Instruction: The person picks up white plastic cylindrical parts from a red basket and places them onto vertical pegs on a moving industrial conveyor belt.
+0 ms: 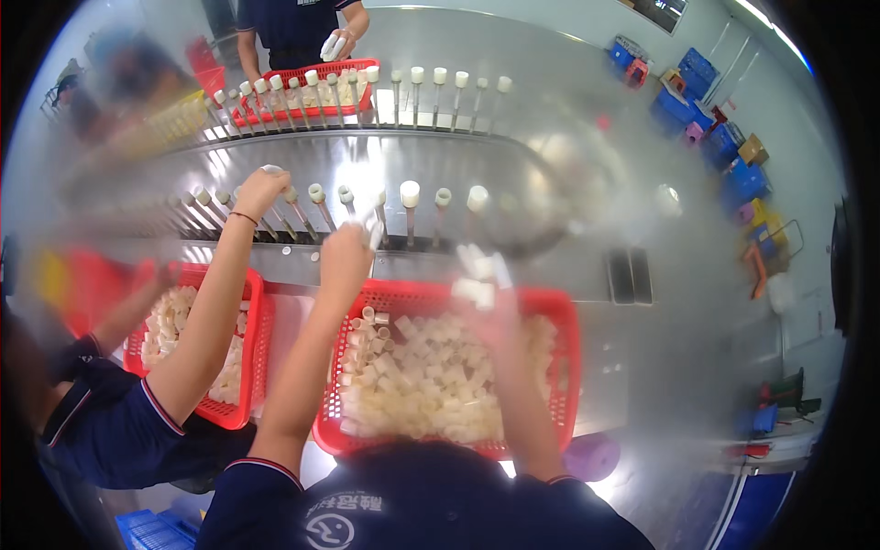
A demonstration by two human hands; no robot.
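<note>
My left hand [346,266], white covers on its fingertips, is raised at the near row of upright metal rods. Its fingers are curled beside a rod topped with a pale tubular piece [379,198]; what they pinch is hidden. My right hand [490,307], smeared by motion, is held above the red perforated basket [573,367] in front of me. White short tube pieces [473,293] are in its fingers. Many loose white tube pieces [412,376] fill the basket. Further right, rods carry white pieces, one wide [410,193] and one at the row's end [478,199].
At left, a co-worker's hand [263,191] reaches to the same rod row, above another red basket [261,357]. Across the metal table [587,110], a person [298,37] stands behind a far rod row and red basket [371,92]. Two dark rectangular items [630,277] lie right.
</note>
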